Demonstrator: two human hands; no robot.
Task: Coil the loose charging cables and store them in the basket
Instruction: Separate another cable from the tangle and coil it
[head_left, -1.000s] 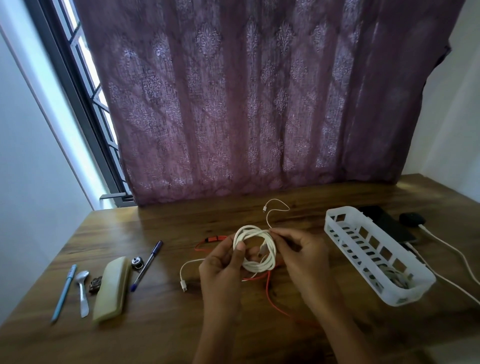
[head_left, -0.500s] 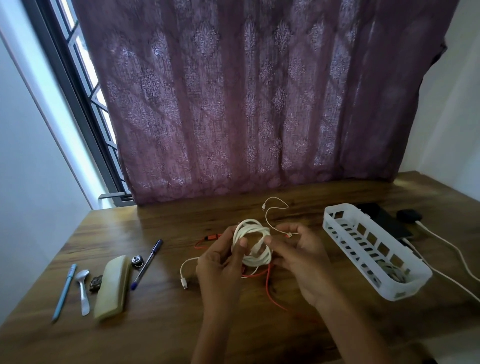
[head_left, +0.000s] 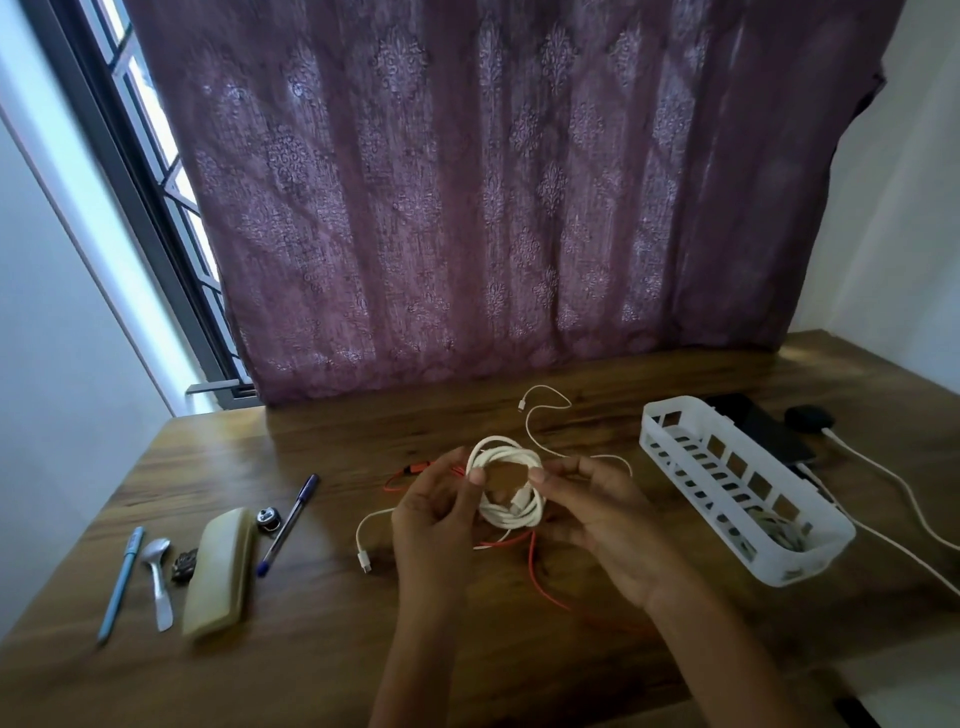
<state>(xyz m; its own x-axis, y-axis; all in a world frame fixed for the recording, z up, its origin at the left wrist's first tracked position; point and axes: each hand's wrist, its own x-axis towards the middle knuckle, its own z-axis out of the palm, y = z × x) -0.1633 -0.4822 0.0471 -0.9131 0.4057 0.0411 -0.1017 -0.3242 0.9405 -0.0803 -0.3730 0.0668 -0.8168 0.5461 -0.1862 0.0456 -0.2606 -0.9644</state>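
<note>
Fingers (head_left: 471, 472) of left hand (head_left: 434, 514) pinch left rim of white cable coil (head_left: 511, 519); right hand (head_left: 597, 512) pinches right rim, thumb on top. Coil held over mid bench (head_left: 311, 649), ring face toward camera, loose tail trailing toward curtain. Red cable (head_left: 531, 558) lies beneath. Basket (head_left: 805, 564) to right, apart, long axis far-left to near-right.

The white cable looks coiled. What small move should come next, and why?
Probably carry the white coil right and lower it into the basket: left hand and right hand pinch it, its loops look gathered, and the basket stands open nearby.
</note>
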